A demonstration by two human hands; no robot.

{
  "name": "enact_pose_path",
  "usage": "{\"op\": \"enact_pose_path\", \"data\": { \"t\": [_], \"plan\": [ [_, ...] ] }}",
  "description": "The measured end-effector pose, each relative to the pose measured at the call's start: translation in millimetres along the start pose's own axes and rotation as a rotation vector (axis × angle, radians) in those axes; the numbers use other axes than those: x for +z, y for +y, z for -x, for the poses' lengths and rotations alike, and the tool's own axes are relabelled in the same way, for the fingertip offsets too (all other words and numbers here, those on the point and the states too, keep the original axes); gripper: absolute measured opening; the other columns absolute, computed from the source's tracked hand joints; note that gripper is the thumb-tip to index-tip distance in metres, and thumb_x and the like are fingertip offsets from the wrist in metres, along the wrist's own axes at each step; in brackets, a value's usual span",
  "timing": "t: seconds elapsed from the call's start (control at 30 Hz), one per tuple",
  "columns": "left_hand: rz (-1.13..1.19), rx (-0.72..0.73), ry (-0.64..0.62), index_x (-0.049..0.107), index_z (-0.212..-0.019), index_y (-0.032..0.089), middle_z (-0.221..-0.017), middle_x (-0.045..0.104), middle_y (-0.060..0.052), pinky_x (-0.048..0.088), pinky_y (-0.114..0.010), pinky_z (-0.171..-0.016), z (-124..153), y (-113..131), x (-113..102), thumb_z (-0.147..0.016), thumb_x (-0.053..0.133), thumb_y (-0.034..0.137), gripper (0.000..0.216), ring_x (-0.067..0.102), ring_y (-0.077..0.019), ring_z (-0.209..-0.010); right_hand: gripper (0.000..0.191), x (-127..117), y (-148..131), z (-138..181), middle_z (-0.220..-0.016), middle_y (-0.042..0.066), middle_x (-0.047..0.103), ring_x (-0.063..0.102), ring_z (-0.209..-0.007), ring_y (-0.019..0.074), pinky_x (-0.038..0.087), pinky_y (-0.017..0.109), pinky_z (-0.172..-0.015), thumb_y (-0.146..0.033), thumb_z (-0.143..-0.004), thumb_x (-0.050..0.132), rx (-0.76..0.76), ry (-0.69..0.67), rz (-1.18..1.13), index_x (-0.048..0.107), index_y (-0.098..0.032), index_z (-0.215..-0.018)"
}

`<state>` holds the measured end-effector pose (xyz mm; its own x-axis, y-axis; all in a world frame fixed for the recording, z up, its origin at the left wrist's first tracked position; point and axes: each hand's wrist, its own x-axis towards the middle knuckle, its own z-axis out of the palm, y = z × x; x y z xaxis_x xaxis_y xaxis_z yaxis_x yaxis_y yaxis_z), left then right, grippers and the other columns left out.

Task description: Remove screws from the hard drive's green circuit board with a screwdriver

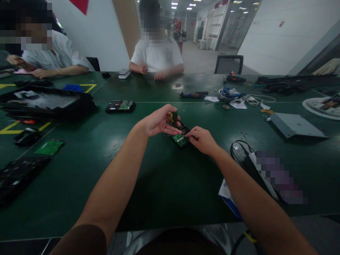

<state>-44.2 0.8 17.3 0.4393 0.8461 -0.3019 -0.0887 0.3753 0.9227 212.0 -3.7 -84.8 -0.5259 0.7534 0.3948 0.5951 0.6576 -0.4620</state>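
Observation:
In front of me on the table lies an open black housing (174, 141) with a green circuit board (182, 139) in it. My left hand (159, 122) is above its far left side, thumb and fingers closed on a small dark block with a yellow patch (174, 118); I cannot make out its exact kind. The lower fingers of that hand reach over the board. At the housing's right edge is my right hand (200, 139), thumb and forefinger pinched together by the board. Whatever lies between those fingertips is too small to tell.
Left stand a large black tray-like casing (47, 99), a loose green board (49, 147) and a black unit (21, 173). Another opened device (120, 106) lies ahead. Right are a grey metal box (296, 125), cables (256, 100) and a black cord (235, 156). Two people sit across.

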Motion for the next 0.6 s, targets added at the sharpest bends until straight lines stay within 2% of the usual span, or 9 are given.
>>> {"op": "enact_pose_path", "data": {
  "t": [0.23,0.37,0.47,0.6],
  "plan": [
    [-0.059,0.025,-0.026,0.064,-0.105,0.014,-0.108,0.078,-0.018,0.065,-0.035,-0.066,1.5,-0.4,3.2,-0.085,0.063,0.051,0.042,0.08,-0.0285,-0.079,0.023,0.1,0.2,-0.7,-0.105,0.007,0.071,0.063,-0.082,0.0169,0.048,0.031,-0.074,-0.011,-0.093,0.065,0.0,-0.007,0.021,0.082,-0.022,-0.104],
    [-0.082,0.011,-0.078,0.065,-0.102,0.013,-0.114,0.077,-0.02,0.065,-0.037,-0.072,2.6,0.2,4.8,-0.086,0.064,0.049,0.04,0.08,-0.0293,-0.085,0.023,-1.0,-1.2,-1.1,-0.105,0.006,0.071,0.063,-0.083,0.0169,0.047,0.031,-0.075,-0.01,-0.092,0.066,0.01,-0.017,0.02,0.082,-0.023,-0.103],
    [-0.111,0.016,-0.088,0.068,-0.101,0.012,-0.113,0.077,-0.02,0.064,-0.037,-0.076,4.1,1.9,3.2,-0.085,0.064,0.048,0.039,0.079,-0.0286,-0.087,0.024,-1.1,-1.5,-0.9,-0.105,0.006,0.071,0.064,-0.084,0.0171,0.048,0.032,-0.076,-0.011,-0.093,0.065,0.012,-0.021,0.016,0.082,-0.024,-0.105],
    [-0.182,0.061,-0.09,0.073,-0.097,0.011,-0.102,0.077,-0.016,0.06,-0.033,-0.069,6.4,4.8,-0.6,-0.087,0.061,0.047,0.039,0.074,-0.0228,-0.076,0.025,-0.7,-1.5,-0.2,-0.105,0.006,0.071,0.063,-0.084,0.017,0.048,0.032,-0.076,-0.01,-0.093,0.064,0.018,-0.015,0.016,0.082,-0.023,-0.105]
  ]
}}
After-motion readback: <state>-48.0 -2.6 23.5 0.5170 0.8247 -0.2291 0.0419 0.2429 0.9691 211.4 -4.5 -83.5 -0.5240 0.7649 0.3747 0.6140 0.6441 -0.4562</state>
